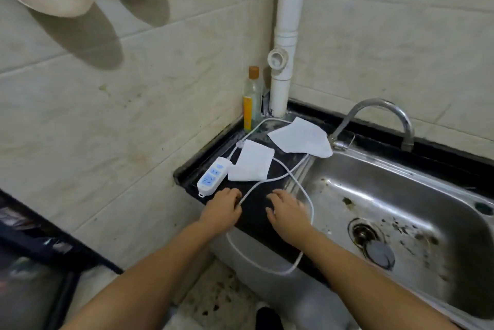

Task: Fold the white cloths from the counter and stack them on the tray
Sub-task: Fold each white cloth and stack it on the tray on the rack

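Two white cloths lie on the black counter (256, 212). The nearer cloth (252, 161) is folded into a rough rectangle beside a power strip. The farther cloth (300, 138) lies spread near the faucet base, one corner hanging over the sink rim. My left hand (222, 208) rests on the counter's front edge, fingers curled, touching a white cable. My right hand (287, 212) hovers palm down with fingers apart, just in front of the cloths. Neither hand holds a cloth. No tray is in view.
A white power strip (211, 178) with its cable (299, 188) looping over the counter and off the front edge. A steel sink (401, 222) and faucet (379, 116) stand to the right. A bottle (251, 99) and white pipe (283, 67) fill the corner. A dark rack (40, 249) sits lower left.
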A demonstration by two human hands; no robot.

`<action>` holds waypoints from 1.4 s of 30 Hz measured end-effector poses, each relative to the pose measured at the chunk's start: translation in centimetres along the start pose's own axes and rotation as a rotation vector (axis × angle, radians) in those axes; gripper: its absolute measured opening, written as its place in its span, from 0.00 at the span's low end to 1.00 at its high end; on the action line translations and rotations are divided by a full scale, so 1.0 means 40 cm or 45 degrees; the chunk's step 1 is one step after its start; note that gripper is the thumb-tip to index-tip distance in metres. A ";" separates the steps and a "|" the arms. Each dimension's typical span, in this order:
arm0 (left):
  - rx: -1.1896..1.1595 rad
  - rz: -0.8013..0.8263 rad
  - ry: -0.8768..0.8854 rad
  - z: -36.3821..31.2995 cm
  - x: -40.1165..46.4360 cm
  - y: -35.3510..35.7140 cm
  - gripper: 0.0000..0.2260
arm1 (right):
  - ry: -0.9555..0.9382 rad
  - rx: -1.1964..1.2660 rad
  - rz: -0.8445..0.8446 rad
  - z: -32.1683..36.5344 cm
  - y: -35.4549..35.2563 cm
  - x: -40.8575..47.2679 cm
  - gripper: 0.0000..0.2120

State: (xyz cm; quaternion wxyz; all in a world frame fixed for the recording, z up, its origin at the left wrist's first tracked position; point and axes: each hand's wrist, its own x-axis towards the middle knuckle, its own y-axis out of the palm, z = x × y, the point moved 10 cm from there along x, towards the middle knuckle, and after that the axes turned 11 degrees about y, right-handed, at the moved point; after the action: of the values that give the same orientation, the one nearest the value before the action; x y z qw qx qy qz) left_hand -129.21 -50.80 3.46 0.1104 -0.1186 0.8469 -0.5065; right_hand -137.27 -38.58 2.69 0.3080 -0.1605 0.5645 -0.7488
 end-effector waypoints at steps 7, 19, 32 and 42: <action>0.109 0.093 -0.067 0.086 0.258 0.026 0.16 | -0.157 -0.071 0.187 0.016 0.069 0.302 0.16; 0.551 0.317 -0.005 0.122 0.386 0.132 0.20 | -0.099 -0.051 0.327 0.007 0.170 0.463 0.18; 0.411 -0.051 -0.009 0.024 0.279 -0.005 0.12 | -0.247 0.164 -0.133 0.067 -0.058 0.331 0.05; 0.217 -0.421 0.490 -0.326 0.097 -0.186 0.14 | 0.185 0.754 -0.469 -0.148 -0.372 -0.063 0.04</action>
State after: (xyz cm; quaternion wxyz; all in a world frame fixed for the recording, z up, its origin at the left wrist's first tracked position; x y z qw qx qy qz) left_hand -136.25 -44.58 15.81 -0.1272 -0.1473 0.7757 -0.6004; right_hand -143.00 -29.96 15.17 0.1601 -0.1098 0.3048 -0.9324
